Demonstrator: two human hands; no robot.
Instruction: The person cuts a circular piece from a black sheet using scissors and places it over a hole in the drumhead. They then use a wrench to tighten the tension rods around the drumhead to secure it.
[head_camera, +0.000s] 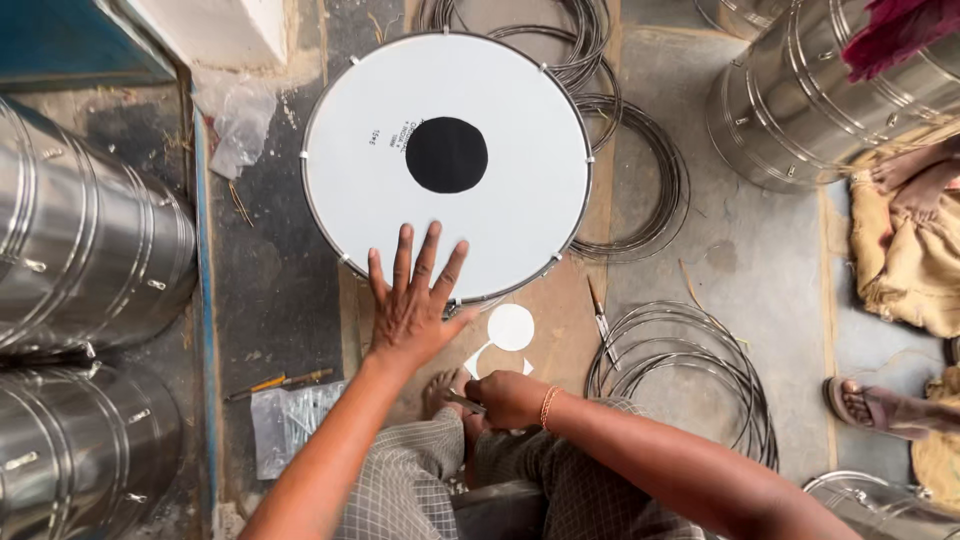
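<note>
Head view: left hand (410, 305) spread flat on the near edge of the white drumhead (447, 165), drum on the floor; right hand (508, 398) closed around a small tool (462, 401); skin looks taut, light, puncture-prone, so grip the metal rim (312, 215)

You see a matt white drumhead (520, 190), glossy ribbed steel drum shells (90, 250), and a rough concrete floor (740, 250).

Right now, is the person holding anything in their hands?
The right hand grips a thin metal tool, but which part is hidden. The left hand holds nothing, just rests flat on the white drumhead.
</note>
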